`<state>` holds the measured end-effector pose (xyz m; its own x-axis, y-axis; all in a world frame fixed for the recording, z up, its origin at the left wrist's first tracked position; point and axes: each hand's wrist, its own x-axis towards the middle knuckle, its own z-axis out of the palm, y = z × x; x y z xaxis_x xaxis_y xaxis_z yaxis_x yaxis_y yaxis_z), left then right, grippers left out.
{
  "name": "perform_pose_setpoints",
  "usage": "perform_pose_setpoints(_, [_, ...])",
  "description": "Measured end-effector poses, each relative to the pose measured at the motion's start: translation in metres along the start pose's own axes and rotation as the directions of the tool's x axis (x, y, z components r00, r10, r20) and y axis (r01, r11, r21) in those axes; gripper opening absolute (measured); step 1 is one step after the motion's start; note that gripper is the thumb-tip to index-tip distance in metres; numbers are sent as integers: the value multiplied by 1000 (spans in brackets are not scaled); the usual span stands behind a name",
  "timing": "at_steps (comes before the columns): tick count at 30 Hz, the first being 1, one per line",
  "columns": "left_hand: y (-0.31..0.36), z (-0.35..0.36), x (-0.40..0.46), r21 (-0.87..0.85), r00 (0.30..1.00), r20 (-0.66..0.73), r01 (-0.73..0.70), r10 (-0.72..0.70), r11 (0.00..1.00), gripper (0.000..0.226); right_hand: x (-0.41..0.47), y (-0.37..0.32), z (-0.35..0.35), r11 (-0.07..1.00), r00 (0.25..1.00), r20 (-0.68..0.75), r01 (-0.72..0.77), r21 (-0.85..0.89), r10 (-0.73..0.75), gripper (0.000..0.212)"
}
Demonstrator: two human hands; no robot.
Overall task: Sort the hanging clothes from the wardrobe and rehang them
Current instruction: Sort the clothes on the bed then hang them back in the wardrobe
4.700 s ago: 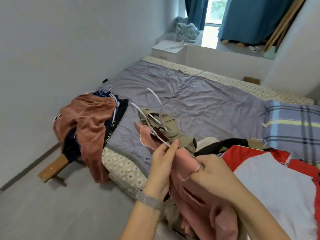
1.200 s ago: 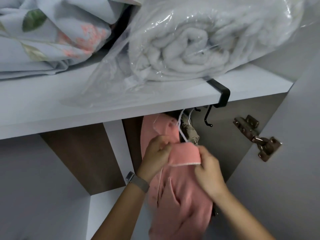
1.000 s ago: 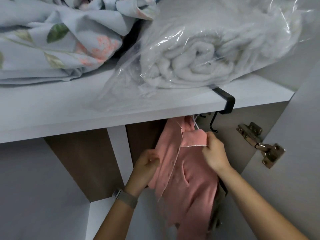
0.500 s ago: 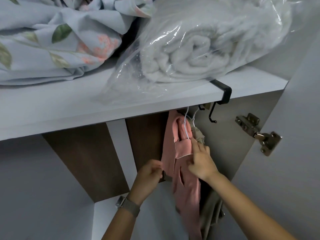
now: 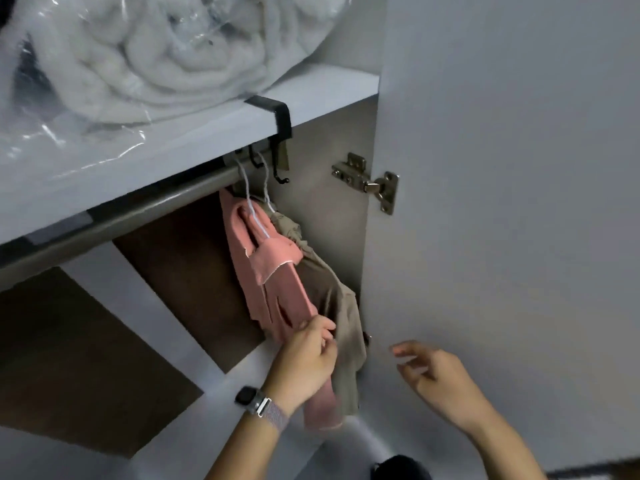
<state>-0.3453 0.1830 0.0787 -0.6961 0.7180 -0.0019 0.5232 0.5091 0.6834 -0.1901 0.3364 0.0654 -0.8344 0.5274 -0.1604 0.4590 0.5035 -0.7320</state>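
Observation:
A pink garment [image 5: 273, 271] hangs on a white hanger [image 5: 250, 202] from the wardrobe rail [image 5: 138, 206], at the rail's right end. Just behind it to the right, an olive-brown garment [image 5: 341, 313] hangs on a second white hanger. My left hand [image 5: 306, 358], a watch on its wrist, pinches the lower part of the pink garment. My right hand [image 5: 436, 374] hovers free in front of the wardrobe door, fingers loosely spread, holding nothing.
A white shelf [image 5: 194, 140] above the rail carries a rolled white blanket in a clear plastic bag [image 5: 145, 50]. A black over-shelf hook [image 5: 277, 133] hangs by the hangers. The open grey wardrobe door [image 5: 502, 202] with its metal hinge [image 5: 367, 183] fills the right.
My right hand has let go of the pink garment's collar and dropped away to the right. My left hand has slid down the garment. Both garments now hang from the rail.

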Motion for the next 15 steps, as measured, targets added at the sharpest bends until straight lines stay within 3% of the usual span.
perform_pose_setpoints(3, [17,28,-16,56,976,170,-145,134,988,26,-62,30,2,987,973,-166,-157,25,159,28])
perform_pose_setpoints(8, [76,94,-50,158,870,384,-392,309,906,31,-179,78,3,913,857,-328,-404,54,398,28])
perform_pose_setpoints(15, [166,184,-135,62,572,613,-723,546,688,32,-353,119,-5,727,512,-541,-606,322,667,27])
